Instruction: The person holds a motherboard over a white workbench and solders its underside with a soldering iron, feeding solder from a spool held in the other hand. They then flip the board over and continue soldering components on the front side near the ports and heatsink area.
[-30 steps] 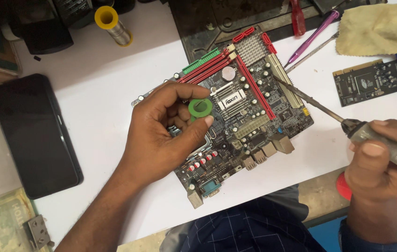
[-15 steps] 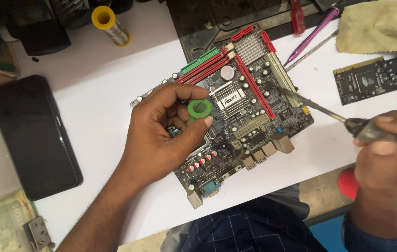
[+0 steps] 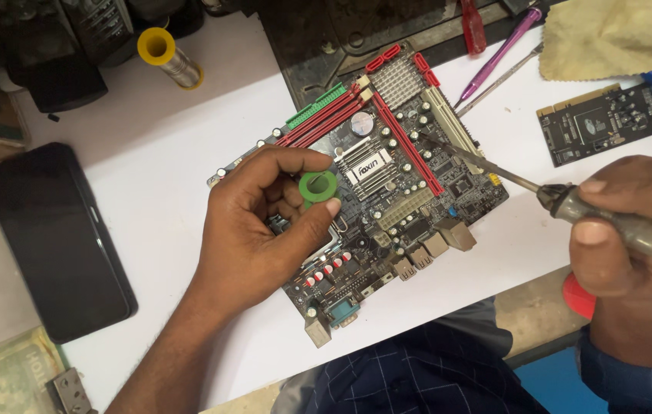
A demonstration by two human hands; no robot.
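Note:
A dark computer mainboard [image 3: 410,184] with red slots and a silver heat sink lies tilted on the white table [image 3: 149,153]. My left hand [image 3: 265,230] rests on its left part and pinches a small green spool [image 3: 318,188] between thumb and fingers. My right hand [image 3: 633,230] grips the handle of a soldering iron [image 3: 571,203]. The iron's thin tip reaches the board near the red slots at the upper middle.
A black phone [image 3: 57,238] lies at the left. A yellow-ended solder reel [image 3: 169,57] stands at the back. A small green circuit card [image 3: 610,123], a tan cloth [image 3: 610,34], a purple pen [image 3: 498,54] and a red-handled tool [image 3: 473,23] lie at the back right.
My right hand with the soldering iron has shifted slightly up and to the right. My left hand and the green spool have stayed put.

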